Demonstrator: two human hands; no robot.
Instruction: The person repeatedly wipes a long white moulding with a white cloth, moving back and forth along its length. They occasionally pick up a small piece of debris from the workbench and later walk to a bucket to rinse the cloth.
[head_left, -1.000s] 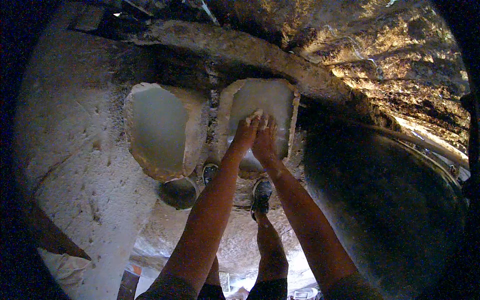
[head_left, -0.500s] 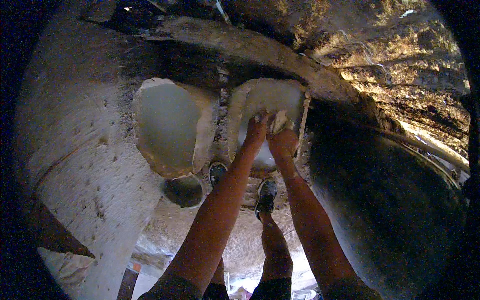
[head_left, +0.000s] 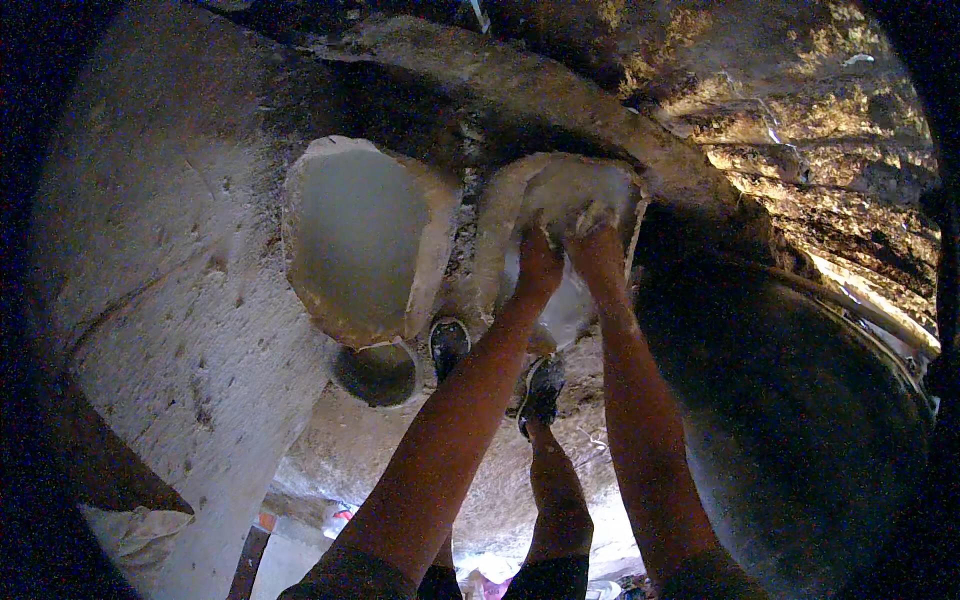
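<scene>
Both my arms reach down into the right-hand basin (head_left: 497, 230), a rough-rimmed trough holding murky, greyish liquid (head_left: 575, 185). My left hand (head_left: 541, 252) dips its fingers into the liquid, near the middle of the basin. Just to its right, my right hand (head_left: 597, 246) is also in the liquid at the fingers, with something pale and wet on or at them. I cannot make out whether that is a lump or a coating. The cloudy liquid hides the fingertips of both hands. A small gap separates the two hands.
Left of my hands stands a second basin (head_left: 432, 235) of cloudy liquid, with a dark round pot or hole (head_left: 375, 374) below it. A large dark rounded vessel (head_left: 790, 400) lies to the right. My shoes (head_left: 541, 390) stand close to the basins. A pale, pitted slab (head_left: 200, 330) slopes at left.
Both hands have sunk lower into the liquid, and the pale lump-like shape at my right hand shows less. The whole view has shifted slightly, so the basins appear farther right.
</scene>
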